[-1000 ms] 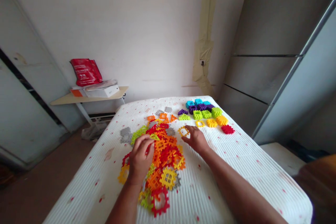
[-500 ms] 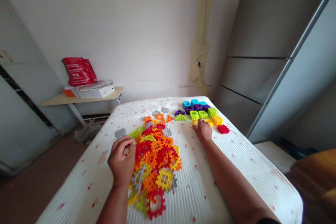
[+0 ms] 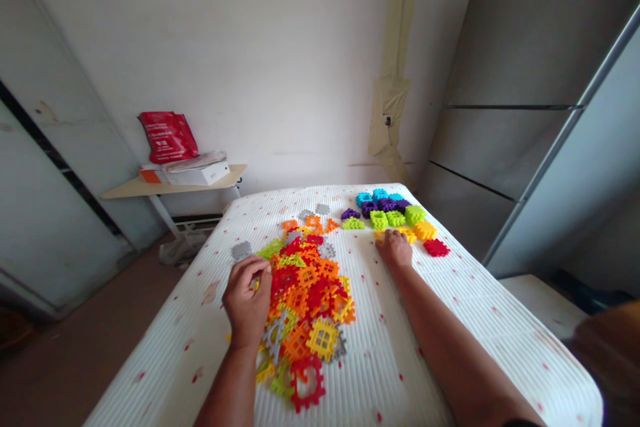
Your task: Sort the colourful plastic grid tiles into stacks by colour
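A loose heap of plastic interlocking tiles (image 3: 300,273), mostly red and orange with some yellow, green and grey, covers the middle of the bed-like padded surface. At its left edge is my left hand (image 3: 249,297), fingers curled and thumb meeting the index finger; whatever lies in that pinch is hidden. My right hand (image 3: 396,251) reaches forward to the sorted rows, its closed fingertips on a yellow interlocking tile (image 3: 380,235). Beside it are stacks of yellow tiles (image 3: 425,231), red tiles (image 3: 437,248), green tiles (image 3: 395,218), purple tiles (image 3: 385,205) and blue tiles (image 3: 380,194).
The padded white cover (image 3: 385,360) has ridges and red specks. A single grey tile (image 3: 241,251) lies left of the heap. A small side table (image 3: 125,189) holds a red bag (image 3: 168,137) and a white box (image 3: 199,173). A tall grey cabinet (image 3: 505,73) stands at right.
The whole view has shifted slightly, moving everything to the right in the picture. Both hands keep nearly the same places relative to the tiles.
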Demonstrator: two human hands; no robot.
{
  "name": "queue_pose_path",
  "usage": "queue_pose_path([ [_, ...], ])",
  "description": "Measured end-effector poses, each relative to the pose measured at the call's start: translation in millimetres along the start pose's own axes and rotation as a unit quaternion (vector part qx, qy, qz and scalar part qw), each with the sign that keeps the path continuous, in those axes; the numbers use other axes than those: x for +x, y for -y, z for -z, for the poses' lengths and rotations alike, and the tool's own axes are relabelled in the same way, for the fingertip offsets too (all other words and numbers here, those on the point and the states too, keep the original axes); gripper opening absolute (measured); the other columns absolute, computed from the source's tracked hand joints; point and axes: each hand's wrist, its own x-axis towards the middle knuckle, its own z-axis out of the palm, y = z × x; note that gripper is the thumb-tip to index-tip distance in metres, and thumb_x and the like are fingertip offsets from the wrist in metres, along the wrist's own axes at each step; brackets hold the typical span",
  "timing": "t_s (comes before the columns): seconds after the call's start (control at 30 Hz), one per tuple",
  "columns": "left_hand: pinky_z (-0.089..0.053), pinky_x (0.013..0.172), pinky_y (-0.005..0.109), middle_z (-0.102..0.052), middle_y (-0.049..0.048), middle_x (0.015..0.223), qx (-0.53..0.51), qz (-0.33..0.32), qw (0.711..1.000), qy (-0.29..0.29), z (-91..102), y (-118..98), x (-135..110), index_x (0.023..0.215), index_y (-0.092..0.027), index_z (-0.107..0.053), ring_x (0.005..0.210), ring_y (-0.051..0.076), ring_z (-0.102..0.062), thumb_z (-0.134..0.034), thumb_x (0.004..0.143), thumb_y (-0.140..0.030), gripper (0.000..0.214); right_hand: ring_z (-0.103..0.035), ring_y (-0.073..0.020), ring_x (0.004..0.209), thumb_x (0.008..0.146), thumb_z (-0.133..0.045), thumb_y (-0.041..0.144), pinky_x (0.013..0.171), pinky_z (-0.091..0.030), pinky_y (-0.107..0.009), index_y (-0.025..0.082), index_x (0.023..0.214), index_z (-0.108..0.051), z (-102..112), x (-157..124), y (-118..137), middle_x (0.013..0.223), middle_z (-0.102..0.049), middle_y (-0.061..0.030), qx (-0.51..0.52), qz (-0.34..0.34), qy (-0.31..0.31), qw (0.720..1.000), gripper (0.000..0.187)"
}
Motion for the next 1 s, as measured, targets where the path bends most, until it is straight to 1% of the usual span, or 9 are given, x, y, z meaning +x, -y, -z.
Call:
queue_pose_path([
  [0.2, -0.050, 0.075, 0.027, -0.061, 0.0028, 0.090, 0.001, 0.001, 1.000, 0.009, 0.1, 1, 0, 0.082, -0.018, -0.063, 0.083, 0.013, -0.059, -0.058, 0.078, -0.017, 0.007, -0.053, -0.0241, 0.098, 0.087, -0.046, 0.034, 0.072, -0.041, -0.029, 0.014, 0.102, -0.058, 1, -2, 1, 0.102, -0.059, -0.0133, 0.000, 0.007, 0.000, 1.000, 0.028],
  [0.33, -0.050, 0.075, 0.027, -0.061, 0.0033, 0.090, 0.009, 0.001, 1.000, 0.011, 0.4, 1, 0, 0.082, -0.018, -0.062, 0.084, 0.013, -0.059, -0.057, 0.078, -0.019, 0.007, -0.053, -0.0238, 0.096, 0.087, -0.046, 0.036, 0.069, -0.040, -0.028, 0.014, 0.102, -0.058, 7, -8, 5, 0.104, -0.057, -0.0127, 0.001, 0.026, -0.037, 0.999, 0.029],
  [0.43, -0.051, 0.075, 0.028, -0.061, 0.0036, 0.089, 0.009, 0.001, 1.000, 0.010, -0.3, 1, 0, 0.081, -0.019, -0.062, 0.083, 0.014, -0.059, -0.056, 0.078, -0.022, 0.007, -0.052, -0.0216, 0.097, 0.090, -0.042, 0.032, 0.071, -0.039, -0.027, 0.017, 0.097, -0.059, 11, -17, 15, 0.103, -0.057, -0.0105, 0.016, 0.095, -0.050, 0.994, 0.024],
  [0.53, -0.051, 0.073, 0.028, -0.063, 0.0032, 0.085, 0.014, 0.022, 0.999, 0.028, -2.4, 2, 0, 0.080, -0.019, -0.062, 0.080, 0.014, -0.060, -0.056, 0.078, -0.025, 0.009, -0.054, -0.0172, 0.094, 0.090, -0.041, 0.027, 0.072, -0.039, -0.024, 0.019, 0.092, -0.060, 8, -25, 29, 0.099, -0.058, -0.0067, 0.039, 0.189, -0.007, 0.981, 0.021],
  [0.67, -0.051, 0.065, 0.026, -0.068, 0.0018, 0.080, 0.060, 0.095, 0.987, 0.113, -7.0, -1, 10, 0.082, -0.020, -0.066, 0.071, 0.015, -0.062, -0.054, 0.076, -0.027, 0.015, -0.056, -0.0150, 0.090, 0.091, -0.041, 0.028, 0.071, -0.038, -0.022, 0.019, 0.090, -0.061, -4, -29, 41, 0.096, -0.060, -0.0053, 0.039, 0.228, 0.032, 0.972, 0.023],
  [0.8, -0.049, 0.072, 0.028, -0.071, 0.0018, 0.081, 0.115, 0.104, 0.964, 0.217, -18.0, -6, 39, 0.081, -0.021, -0.068, 0.076, 0.017, -0.065, -0.052, 0.074, -0.027, 0.018, -0.056, -0.0153, 0.088, 0.092, -0.038, 0.027, 0.070, -0.038, -0.023, 0.018, 0.088, -0.062, -11, -29, 42, 0.094, -0.060, -0.0057, 0.033, 0.228, 0.017, 0.973, 0.026],
  [0.9, -0.046, 0.079, 0.026, -0.072, 0.0024, 0.092, 0.190, 0.105, 0.936, 0.278, -37.4, -5, 68, 0.087, -0.021, -0.069, 0.087, 0.017, -0.064, -0.048, 0.078, -0.026, 0.023, -0.057, -0.0154, 0.087, 0.091, -0.040, 0.026, 0.071, -0.038, -0.023, 0.017, 0.088, -0.062, -10, -29, 42, 0.094, -0.060, -0.0058, 0.031, 0.229, 0.017, 0.973, 0.024],
  [0.93, -0.045, 0.079, 0.025, -0.071, 0.0019, 0.097, 0.223, 0.112, 0.918, 0.309, -46.4, -3, 77, 0.092, -0.022, -0.068, 0.091, 0.016, -0.063, -0.046, 0.080, -0.028, 0.026, -0.057, -0.0154, 0.087, 0.091, -0.041, 0.025, 0.071, -0.038, -0.023, 0.017, 0.088, -0.062, -9, -30, 43, 0.094, -0.060, -0.0059, 0.031, 0.228, 0.020, 0.973, 0.024],
  [1.0, -0.045, 0.076, 0.024, -0.071, 0.0024, 0.096, 0.242, 0.119, 0.899, 0.345, -67.1, 5, 92, 0.090, -0.022, -0.069, 0.091, 0.017, -0.063, -0.047, 0.080, -0.028, 0.025, -0.056, -0.0157, 0.088, 0.091, -0.041, 0.024, 0.072, -0.038, -0.023, 0.017, 0.089, -0.062, -7, -31, 44, 0.095, -0.060, -0.0065, 0.030, 0.222, 0.026, 0.974, 0.023],
])
